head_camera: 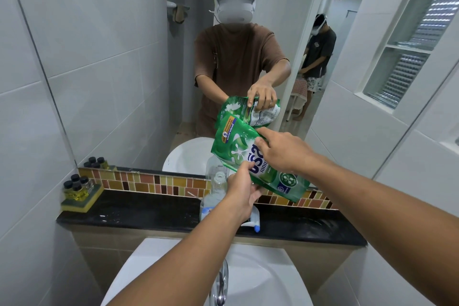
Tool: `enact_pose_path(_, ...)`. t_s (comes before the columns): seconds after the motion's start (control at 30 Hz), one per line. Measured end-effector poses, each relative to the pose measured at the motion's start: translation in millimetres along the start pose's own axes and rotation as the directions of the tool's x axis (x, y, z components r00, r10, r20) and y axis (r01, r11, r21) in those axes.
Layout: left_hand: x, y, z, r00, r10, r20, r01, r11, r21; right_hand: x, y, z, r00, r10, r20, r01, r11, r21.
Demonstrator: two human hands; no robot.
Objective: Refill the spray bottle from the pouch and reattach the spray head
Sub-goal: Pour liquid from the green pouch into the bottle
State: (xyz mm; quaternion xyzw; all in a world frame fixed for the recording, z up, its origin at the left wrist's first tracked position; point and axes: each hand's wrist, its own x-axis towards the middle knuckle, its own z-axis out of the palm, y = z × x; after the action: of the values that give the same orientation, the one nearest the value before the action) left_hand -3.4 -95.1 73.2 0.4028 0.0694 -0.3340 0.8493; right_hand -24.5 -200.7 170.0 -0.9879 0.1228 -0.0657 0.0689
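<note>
Our left hand [242,185] pinches the lower corner of the green plastic refill pouch [244,156]; our right hand [283,150] grips its top. The clear, uncapped spray bottle [218,187] stands on the black ledge [149,208] below. We should tilt slowly, spout directly over the neck.

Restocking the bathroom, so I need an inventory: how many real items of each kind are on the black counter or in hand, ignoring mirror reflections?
Green pouch: 1
Clear spray bottle: 1
Spray head: 1
Small black-capped bottles: 4
Sponge: 1
Total: 8
</note>
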Motion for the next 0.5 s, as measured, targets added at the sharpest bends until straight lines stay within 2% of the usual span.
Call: enact_pose_path(0.5, 8.5, -5.4, -8.4, 1.0, -0.009, -0.023, 0.01, 1.0, 0.027, -2.1, 3.0, 9.9, 1.0, 0.012, 0.028, -0.013, 0.998, 0.055)
